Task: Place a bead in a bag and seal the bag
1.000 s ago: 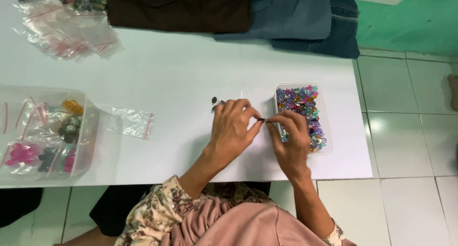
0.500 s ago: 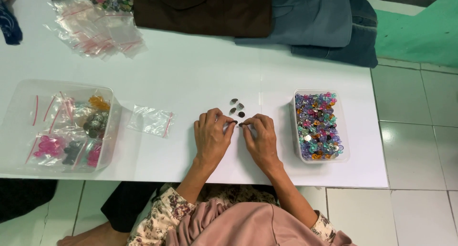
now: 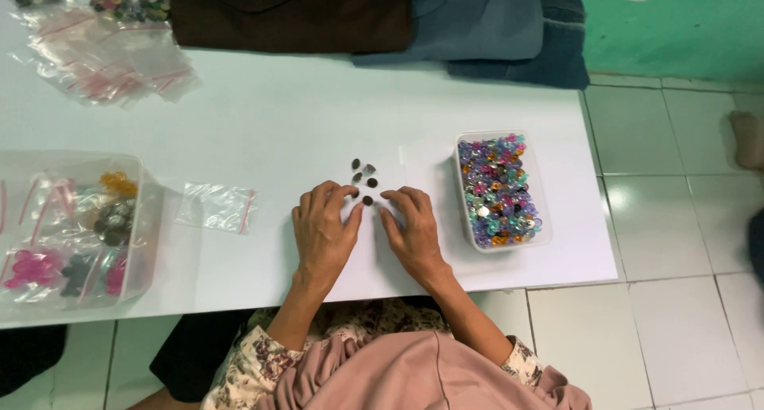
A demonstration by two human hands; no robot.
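**Hands at a cluster of dark beads**

Both hands rest palm-down on the white tabletop (image 3: 263,124). The left hand (image 3: 324,233) and right hand (image 3: 411,229) lie side by side, fingers loosely spread — neither grip pinches anything. The dark beads (image 3: 364,179) (a small cluster) lie just beyond the fingertips. A tub (image 3: 465,235) of coloured beads stands right of them; a bag (image 3: 216,207) lies to the left.

A: Kind of place?
B: Small home craft or bead-sorting workroom. White bench (image 3: 263,124), tub of mixed coloured beads (image 3: 499,189), clear box of sorted bagged beads (image 3: 72,231), heap of small zip bags (image 3: 103,56).
A: Home signs?
B: Pale tiled floor (image 3: 676,243), folded clothes (image 3: 382,16) on bench edge.
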